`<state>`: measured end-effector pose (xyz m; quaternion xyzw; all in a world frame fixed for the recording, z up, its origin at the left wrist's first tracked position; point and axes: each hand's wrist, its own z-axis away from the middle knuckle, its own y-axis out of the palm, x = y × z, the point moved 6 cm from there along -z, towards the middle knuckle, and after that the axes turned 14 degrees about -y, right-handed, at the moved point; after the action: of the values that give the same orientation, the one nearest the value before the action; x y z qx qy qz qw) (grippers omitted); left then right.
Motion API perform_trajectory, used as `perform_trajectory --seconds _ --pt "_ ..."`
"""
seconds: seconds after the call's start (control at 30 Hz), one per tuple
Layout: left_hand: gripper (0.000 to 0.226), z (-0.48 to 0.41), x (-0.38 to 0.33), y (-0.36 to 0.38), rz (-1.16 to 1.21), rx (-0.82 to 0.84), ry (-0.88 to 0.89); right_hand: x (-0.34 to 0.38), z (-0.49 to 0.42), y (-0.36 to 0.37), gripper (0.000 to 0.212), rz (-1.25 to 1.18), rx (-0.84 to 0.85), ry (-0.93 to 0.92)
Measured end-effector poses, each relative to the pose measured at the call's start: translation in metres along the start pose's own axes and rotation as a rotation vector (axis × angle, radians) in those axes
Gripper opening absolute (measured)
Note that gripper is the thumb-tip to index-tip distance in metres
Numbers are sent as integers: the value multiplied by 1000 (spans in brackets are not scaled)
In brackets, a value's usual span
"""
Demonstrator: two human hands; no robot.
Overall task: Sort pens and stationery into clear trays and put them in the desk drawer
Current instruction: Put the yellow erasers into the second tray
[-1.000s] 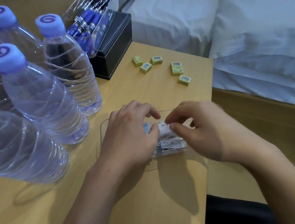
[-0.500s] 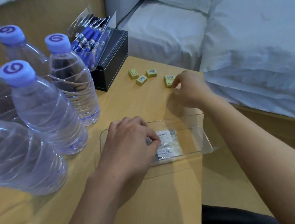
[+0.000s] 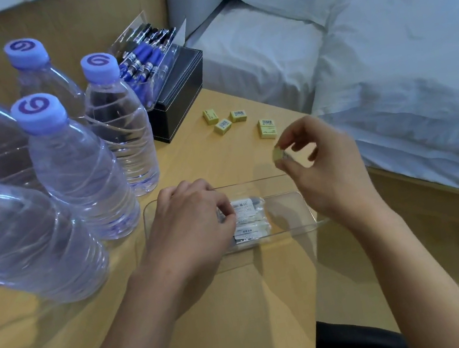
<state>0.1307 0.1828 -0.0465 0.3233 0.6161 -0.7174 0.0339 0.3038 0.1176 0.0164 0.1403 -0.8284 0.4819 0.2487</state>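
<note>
A clear tray (image 3: 299, 210) sits on the wooden desk and holds small white wrapped packets (image 3: 250, 220). My left hand (image 3: 191, 226) rests in the tray's left end with curled fingers on those packets. My right hand (image 3: 322, 166) hovers above the tray's right end, pinching one small yellow eraser (image 3: 276, 154) between thumb and fingertips. Several more yellow erasers (image 3: 267, 128) with barcode labels lie on the desk behind the tray. A second clear tray of blue pens (image 3: 145, 58) stands tilted on a black box (image 3: 181, 96).
Several water bottles (image 3: 73, 167) with purple caps crowd the desk's left side, close to the tray. The desk's right edge (image 3: 318, 265) runs just past the tray. A bed with white linen (image 3: 385, 54) lies to the right.
My right hand left the tray, reached to the erasers at the back, picked one up and brought it toward the tray. My left hand stayed on the packets.
</note>
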Motion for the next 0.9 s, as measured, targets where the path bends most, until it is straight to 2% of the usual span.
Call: perform_trajectory --seconds 0.27,0.43,0.77,0.9 --pt "12 2 -3 -3 -9 19 13 -1 36 14 21 183 306 34" --pt "14 0 -3 -1 -17 25 20 -8 35 30 36 221 414 78" --pt "17 0 -2 2 -11 33 26 -7 29 41 38 214 445 51" --pt "17 1 -2 2 1 32 26 -6 22 29 23 123 350 45"
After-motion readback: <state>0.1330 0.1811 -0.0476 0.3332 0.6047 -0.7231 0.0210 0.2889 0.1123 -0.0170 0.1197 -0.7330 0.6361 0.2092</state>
